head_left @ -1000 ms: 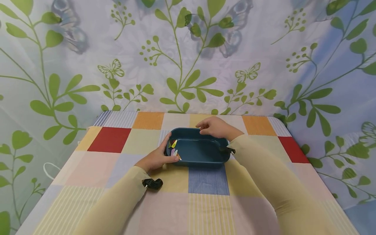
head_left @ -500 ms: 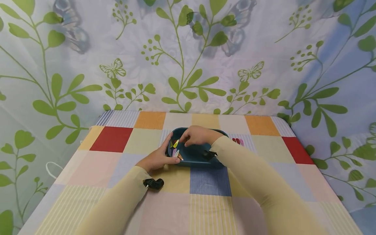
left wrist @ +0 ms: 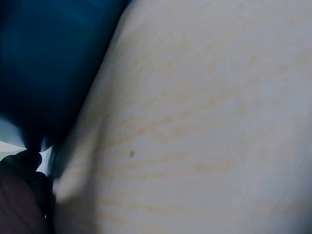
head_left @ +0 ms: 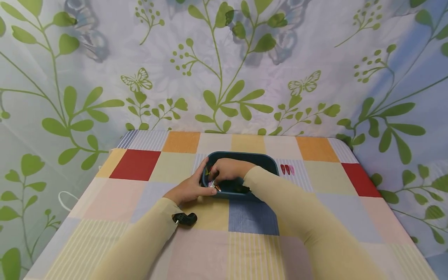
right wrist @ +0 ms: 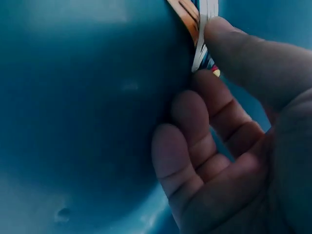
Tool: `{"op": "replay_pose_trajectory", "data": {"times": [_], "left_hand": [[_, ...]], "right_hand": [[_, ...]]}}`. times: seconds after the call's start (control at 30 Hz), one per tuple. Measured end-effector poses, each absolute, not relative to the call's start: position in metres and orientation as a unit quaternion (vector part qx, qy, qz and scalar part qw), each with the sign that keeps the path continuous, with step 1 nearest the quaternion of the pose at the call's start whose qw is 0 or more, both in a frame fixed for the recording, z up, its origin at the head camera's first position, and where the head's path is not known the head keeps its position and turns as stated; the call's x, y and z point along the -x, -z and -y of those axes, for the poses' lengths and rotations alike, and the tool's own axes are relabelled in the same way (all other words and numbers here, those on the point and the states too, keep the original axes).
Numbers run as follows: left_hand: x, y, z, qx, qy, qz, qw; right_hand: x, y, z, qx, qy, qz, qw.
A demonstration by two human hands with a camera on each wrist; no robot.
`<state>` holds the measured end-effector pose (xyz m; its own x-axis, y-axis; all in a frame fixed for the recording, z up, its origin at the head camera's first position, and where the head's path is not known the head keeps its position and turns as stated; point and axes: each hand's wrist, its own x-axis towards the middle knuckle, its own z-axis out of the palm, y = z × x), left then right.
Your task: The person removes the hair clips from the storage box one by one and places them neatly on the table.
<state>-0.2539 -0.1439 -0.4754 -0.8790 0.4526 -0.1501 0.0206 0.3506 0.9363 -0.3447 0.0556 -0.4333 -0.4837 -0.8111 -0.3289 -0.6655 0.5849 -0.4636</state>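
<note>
The dark blue tray (head_left: 259,154) lies on the patchwork cloth. My left hand (head_left: 189,189) grips its left end, thumb on the front rim and fingers round the side. Inside the tray's left part is my right hand (head_left: 231,170), fingers curled down among small hair clips (head_left: 218,188). Close up in the right wrist view, its thumb and index finger pinch a white hair clip (right wrist: 208,10), beside an orange one (right wrist: 185,18). The other clips are mostly hidden behind the hand. The left wrist view shows the tray's outer wall (left wrist: 53,58) and cloth.
Right of the tray, two red hair clips (head_left: 285,169) and a pink hair clip (head_left: 292,170) lie side by side on the tablecloth (head_left: 325,179). A leaf-patterned curtain (head_left: 196,85) hangs behind the table. A white cord (head_left: 66,200) shows at the left edge.
My right hand has moved from the tray's far right rim leftward and down into the clips. The red and pink clips at right have come into view. The left hand keeps its hold.
</note>
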Motion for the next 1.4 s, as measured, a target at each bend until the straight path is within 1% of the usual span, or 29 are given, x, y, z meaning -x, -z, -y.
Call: {"op": "replay_pose_trajectory", "data": {"times": [0.13, 0.3, 0.47, 0.6, 0.73, 1.03, 1.4], "left_hand": [[0.2545, 0.4749, 0.1434, -0.149, -0.547, -0.800, 0.195], [0.2528, 0.4726, 0.1435, -0.145, -0.537, -0.808, 0.195], [0.2524, 0.4725, 0.1429, -0.142, -0.534, -0.810, 0.194], [0.2527, 0.4733, 0.1427, -0.142, -0.534, -0.811, 0.193], [0.2528, 0.4740, 0.1431, -0.141, -0.530, -0.813, 0.193], [0.2516, 0.4724, 0.1427, -0.137, -0.532, -0.813, 0.191], [0.2525, 0.4728, 0.1421, -0.141, -0.537, -0.809, 0.194]], "right_hand": [[0.3447, 0.4350, -0.0557, 0.430, 0.135, -0.858, 0.247], [0.3455, 0.4362, -0.0570, 0.421, 0.133, -0.864, 0.241], [0.3464, 0.4385, -0.0597, 0.413, 0.154, -0.863, 0.248], [0.3456, 0.4384, -0.0594, 0.424, 0.159, -0.854, 0.258], [0.3435, 0.4372, -0.0571, 0.433, 0.145, -0.854, 0.249], [0.3431, 0.4396, -0.0581, 0.399, 0.153, -0.871, 0.243], [0.3453, 0.4417, -0.0639, 0.394, 0.171, -0.873, 0.232]]}}
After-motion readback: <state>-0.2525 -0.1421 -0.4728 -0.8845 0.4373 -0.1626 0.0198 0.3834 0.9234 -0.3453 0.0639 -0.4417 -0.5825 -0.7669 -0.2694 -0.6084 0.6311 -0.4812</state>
